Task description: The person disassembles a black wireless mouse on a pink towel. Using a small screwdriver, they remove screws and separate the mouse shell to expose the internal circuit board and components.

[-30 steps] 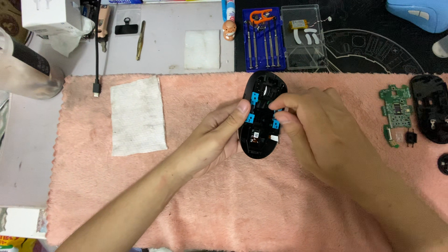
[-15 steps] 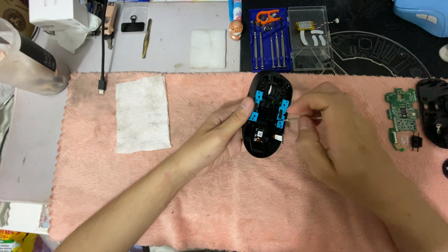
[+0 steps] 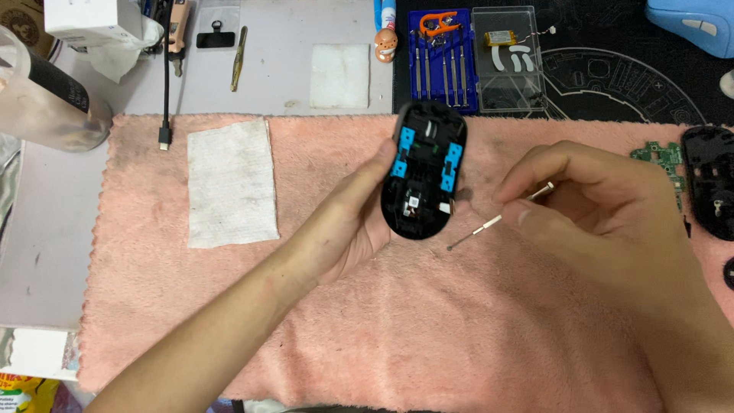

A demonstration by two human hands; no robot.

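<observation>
Pink towel (image 3: 428, 329) covers most of the grey desk, and both hands work above it. Left hand (image 3: 348, 226) cups the black mouse shell (image 3: 424, 177), opened with its blue inner parts facing up and lifted slightly off the towel at its upper middle; the fingers are closed round the shell's left edge. Right hand (image 3: 604, 218) pinches a thin silver screwdriver (image 3: 498, 219) between thumb and fingertips, tip pointing down-left, just short of the shell and not touching it.

Risks, as I judge them: the shell is gripped from one side only, so a push from the driver could twist it loose; a freed screw (none is visible) would vanish easily into the towel's pile; the bare green circuit board (image 3: 664, 157) lies near the right wrist and could be nudged.

Packages, largest first: a white box (image 3: 92, 19) at top left; a clear plastic case (image 3: 506, 57) holding small parts at top centre; beside it a blue tray of drivers (image 3: 438, 57); a yellow printed packet (image 3: 27, 391) at bottom left.
</observation>
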